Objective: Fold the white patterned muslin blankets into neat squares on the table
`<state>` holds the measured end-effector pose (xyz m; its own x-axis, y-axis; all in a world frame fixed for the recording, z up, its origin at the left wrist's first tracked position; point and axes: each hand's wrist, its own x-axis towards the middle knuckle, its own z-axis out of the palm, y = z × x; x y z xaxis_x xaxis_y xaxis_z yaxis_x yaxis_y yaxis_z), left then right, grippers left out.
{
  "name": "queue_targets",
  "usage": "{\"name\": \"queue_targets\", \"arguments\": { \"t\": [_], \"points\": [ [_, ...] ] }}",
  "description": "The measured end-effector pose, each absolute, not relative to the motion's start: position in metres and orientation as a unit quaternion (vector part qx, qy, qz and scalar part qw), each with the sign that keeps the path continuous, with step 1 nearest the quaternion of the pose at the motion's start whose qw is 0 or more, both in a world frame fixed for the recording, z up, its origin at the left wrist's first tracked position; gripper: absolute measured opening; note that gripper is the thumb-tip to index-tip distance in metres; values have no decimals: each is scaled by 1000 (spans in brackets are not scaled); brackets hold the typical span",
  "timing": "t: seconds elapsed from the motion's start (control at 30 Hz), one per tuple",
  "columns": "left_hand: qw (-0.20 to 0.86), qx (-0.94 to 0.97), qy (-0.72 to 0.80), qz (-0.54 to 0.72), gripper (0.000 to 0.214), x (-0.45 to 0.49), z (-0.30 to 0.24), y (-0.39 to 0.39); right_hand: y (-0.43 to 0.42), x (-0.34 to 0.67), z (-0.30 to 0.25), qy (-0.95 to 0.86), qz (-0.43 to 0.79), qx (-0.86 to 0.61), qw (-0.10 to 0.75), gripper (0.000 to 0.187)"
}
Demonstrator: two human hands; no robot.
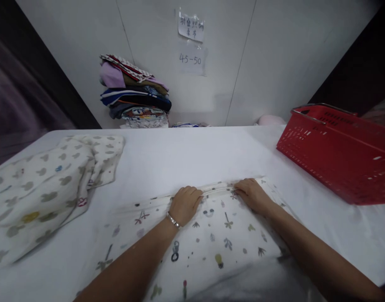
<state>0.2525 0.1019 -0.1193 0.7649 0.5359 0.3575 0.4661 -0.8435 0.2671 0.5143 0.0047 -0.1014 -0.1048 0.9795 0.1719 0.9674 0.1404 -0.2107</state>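
A white cloth with small printed figures [211,235] lies flat on the white table [186,155] in front of me. My left hand [185,204], with a silver bracelet at the wrist, grips the cloth's far folded edge with curled fingers. My right hand [252,194] pinches the same edge a little to the right. Both hands rest on the cloth, knuckles up.
A second white cloth with grey-green shapes [44,184] lies bunched at the left. A red plastic basket [339,147] stands at the right. A stack of folded clothes [134,92] sits against the back wall under paper notes [191,27].
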Motion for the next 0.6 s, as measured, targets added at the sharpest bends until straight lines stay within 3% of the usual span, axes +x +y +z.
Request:
{"name": "queue_targets", "arguments": {
  "t": [0.6],
  "points": [
    [119,935,265,205,11,254,-118,104,8,513,-111,-762,-34,-628,158,20]
  ]
}}
